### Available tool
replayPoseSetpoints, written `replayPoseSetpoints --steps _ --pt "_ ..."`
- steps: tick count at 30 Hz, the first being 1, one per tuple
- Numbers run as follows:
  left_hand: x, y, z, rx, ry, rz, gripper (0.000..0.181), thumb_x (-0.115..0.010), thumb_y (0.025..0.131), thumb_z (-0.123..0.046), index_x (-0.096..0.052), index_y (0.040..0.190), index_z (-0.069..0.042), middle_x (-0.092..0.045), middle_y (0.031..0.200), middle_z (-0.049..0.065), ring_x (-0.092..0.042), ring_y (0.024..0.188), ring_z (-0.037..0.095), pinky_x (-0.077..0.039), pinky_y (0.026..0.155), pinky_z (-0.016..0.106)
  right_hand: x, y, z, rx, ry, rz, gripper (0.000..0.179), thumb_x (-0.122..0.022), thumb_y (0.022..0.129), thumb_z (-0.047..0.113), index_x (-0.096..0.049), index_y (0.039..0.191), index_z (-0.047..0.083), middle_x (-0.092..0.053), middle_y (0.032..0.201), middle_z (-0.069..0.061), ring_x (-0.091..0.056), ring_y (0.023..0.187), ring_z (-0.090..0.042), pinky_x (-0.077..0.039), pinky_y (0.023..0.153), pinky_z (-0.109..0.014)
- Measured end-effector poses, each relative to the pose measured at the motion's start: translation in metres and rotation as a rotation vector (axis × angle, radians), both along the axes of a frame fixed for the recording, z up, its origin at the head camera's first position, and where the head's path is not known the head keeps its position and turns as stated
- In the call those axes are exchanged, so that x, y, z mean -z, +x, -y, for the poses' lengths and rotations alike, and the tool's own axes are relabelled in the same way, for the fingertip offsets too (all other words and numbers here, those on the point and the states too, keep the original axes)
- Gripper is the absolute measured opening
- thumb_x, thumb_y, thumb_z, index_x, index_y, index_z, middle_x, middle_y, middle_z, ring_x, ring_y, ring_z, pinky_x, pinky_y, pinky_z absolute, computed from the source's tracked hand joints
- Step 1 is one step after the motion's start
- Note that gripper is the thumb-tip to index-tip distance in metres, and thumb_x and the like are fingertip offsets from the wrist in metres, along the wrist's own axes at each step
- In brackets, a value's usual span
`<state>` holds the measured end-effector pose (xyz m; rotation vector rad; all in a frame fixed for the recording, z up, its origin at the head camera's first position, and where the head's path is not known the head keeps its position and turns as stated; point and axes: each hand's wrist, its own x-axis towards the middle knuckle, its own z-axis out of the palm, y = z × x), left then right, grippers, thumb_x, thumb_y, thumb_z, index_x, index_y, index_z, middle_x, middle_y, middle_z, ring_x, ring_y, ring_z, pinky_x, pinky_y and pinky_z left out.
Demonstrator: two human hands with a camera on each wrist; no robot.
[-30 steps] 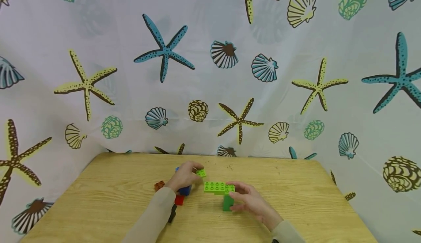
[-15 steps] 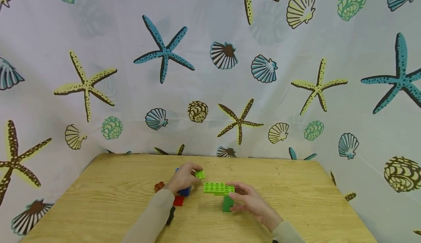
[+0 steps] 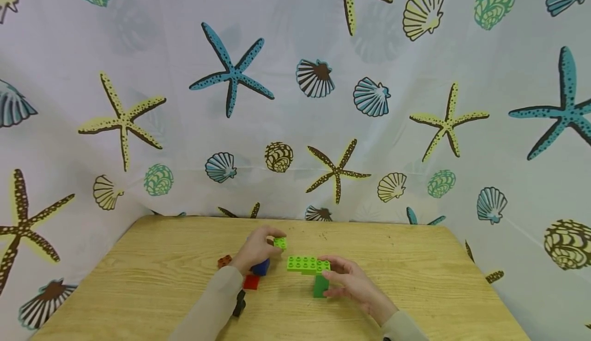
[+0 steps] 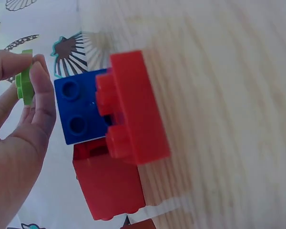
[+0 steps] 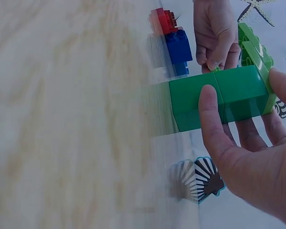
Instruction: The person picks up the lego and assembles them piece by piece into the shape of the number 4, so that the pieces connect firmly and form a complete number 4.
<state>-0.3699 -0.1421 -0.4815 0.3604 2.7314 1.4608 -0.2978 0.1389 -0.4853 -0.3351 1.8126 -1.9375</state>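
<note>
Out over the table's middle, my left hand [image 3: 255,248] pinches a small light green building brick [image 3: 280,243] between thumb and fingers. In the left wrist view that brick [image 4: 25,83] is seen edge-on, clear of the table. My right hand [image 3: 353,282] holds an upright stack of two dark green bricks [image 5: 214,98] from its right side. Light green bricks [image 3: 301,263] with studs on top cap the stack and overhang it to the left. The stack appears to stand on the table. The left hand's brick is mostly hidden in the right wrist view.
Left of the stack, under and beside the left forearm, lie a blue brick [image 3: 260,267], a red brick [image 3: 251,282], an orange-brown brick [image 3: 224,261] and a black piece [image 3: 239,303]. A shell-and-starfish curtain [image 3: 277,120] hangs behind the wooden table [image 3: 406,269].
The left hand has shifted very slightly, and the small light green brick in it has tilted a little. The right hand and the stack stay in place.
</note>
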Motion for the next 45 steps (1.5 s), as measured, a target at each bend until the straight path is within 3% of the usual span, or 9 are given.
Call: replayPoseSetpoints --steps 4,9,14,20,24,30,45 --pt "-0.004 0.005 -0.001 0.013 0.053 0.050 0.037 -0.074 0.084 -0.010 -0.070 0.121 -0.019 -0.060 0.132 0.006 -0.061 0.107 0.025 -0.055 0.079 0.037 0.001 -0.001 0.000 0.005 0.002 -0.002 0.058 -0.066 0.095 0.029 -0.046 0.145 0.008 -0.053 0.136 -0.011 -0.059 0.111 -0.017 -0.057 0.087 -0.041" --pt "-0.008 0.012 -0.003 0.063 0.080 0.025 0.037 -0.075 0.085 -0.010 -0.069 0.121 -0.016 -0.062 0.130 0.007 -0.061 0.101 0.023 -0.054 0.078 0.036 0.003 -0.003 -0.001 0.008 0.002 -0.009 0.060 -0.066 0.094 0.030 -0.045 0.145 0.007 -0.053 0.136 -0.011 -0.059 0.111 -0.017 -0.057 0.085 -0.039" --pt "-0.011 0.024 -0.008 0.142 0.157 0.056 0.038 -0.071 0.085 -0.003 -0.068 0.123 -0.009 -0.061 0.129 0.013 -0.062 0.096 0.022 -0.055 0.077 0.039 0.002 -0.004 -0.002 0.009 0.006 -0.015 0.060 -0.067 0.094 0.031 -0.046 0.144 0.008 -0.054 0.135 -0.011 -0.059 0.111 -0.017 -0.057 0.085 -0.040" --pt "-0.010 0.035 -0.012 0.193 0.163 0.103 0.040 -0.066 0.083 0.006 -0.068 0.122 -0.007 -0.062 0.128 0.014 -0.064 0.095 0.023 -0.055 0.075 0.031 0.002 -0.004 -0.002 0.007 -0.001 -0.015 0.059 -0.067 0.093 0.031 -0.048 0.143 0.009 -0.054 0.135 -0.011 -0.059 0.112 -0.017 -0.057 0.086 -0.040" --pt "-0.010 0.041 -0.012 0.212 0.162 0.142 0.040 -0.072 0.081 0.001 -0.069 0.120 -0.007 -0.066 0.120 0.009 -0.064 0.090 0.020 -0.055 0.074 0.029 0.002 -0.004 -0.002 0.007 -0.004 -0.017 0.058 -0.067 0.093 0.031 -0.048 0.143 0.008 -0.054 0.134 -0.011 -0.058 0.112 -0.017 -0.057 0.085 -0.040" --pt "-0.008 0.050 -0.015 0.251 0.268 0.195 0.045 -0.077 0.081 -0.003 -0.066 0.124 -0.005 -0.068 0.113 0.009 -0.067 0.086 0.019 -0.057 0.071 0.033 0.002 -0.004 -0.002 0.010 0.002 -0.022 0.057 -0.067 0.094 0.030 -0.048 0.143 0.008 -0.053 0.135 -0.011 -0.058 0.112 -0.016 -0.057 0.085 -0.039" --pt "-0.012 0.065 -0.026 0.230 0.299 0.186 0.048 -0.075 0.084 -0.004 -0.060 0.130 -0.006 -0.066 0.113 0.012 -0.070 0.093 0.022 -0.058 0.073 0.035 0.004 -0.002 -0.001 0.003 -0.001 -0.009 0.057 -0.066 0.095 0.029 -0.047 0.144 0.007 -0.054 0.136 -0.011 -0.059 0.111 -0.016 -0.057 0.085 -0.039"
